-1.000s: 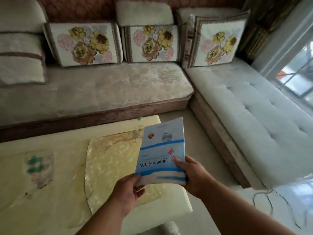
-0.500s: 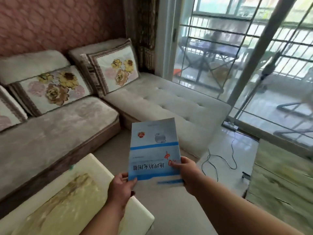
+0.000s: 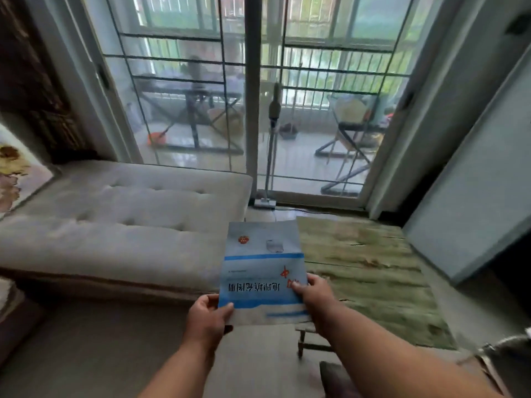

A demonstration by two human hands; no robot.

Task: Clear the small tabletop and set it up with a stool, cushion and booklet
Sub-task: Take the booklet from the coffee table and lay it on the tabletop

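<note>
A green, wood-grained tabletop (image 3: 370, 271) stands on the pale floor (image 3: 100, 354) beside the sofa (image 3: 120, 222).

Thin pale-blue paper booklet (image 3: 263, 271) with brighter blue bands, red emblem and dark printed characters: held in air, cover up, print upside down to viewer, far edge tipped away. Near left corner pinched in left hand (image 3: 207, 314); near right edge pinched in right hand (image 3: 314, 294). Small tabletop with worn green-and-tan surface (image 3: 370, 271): just beyond right hand, lower, partly under booklet's right edge.
</note>
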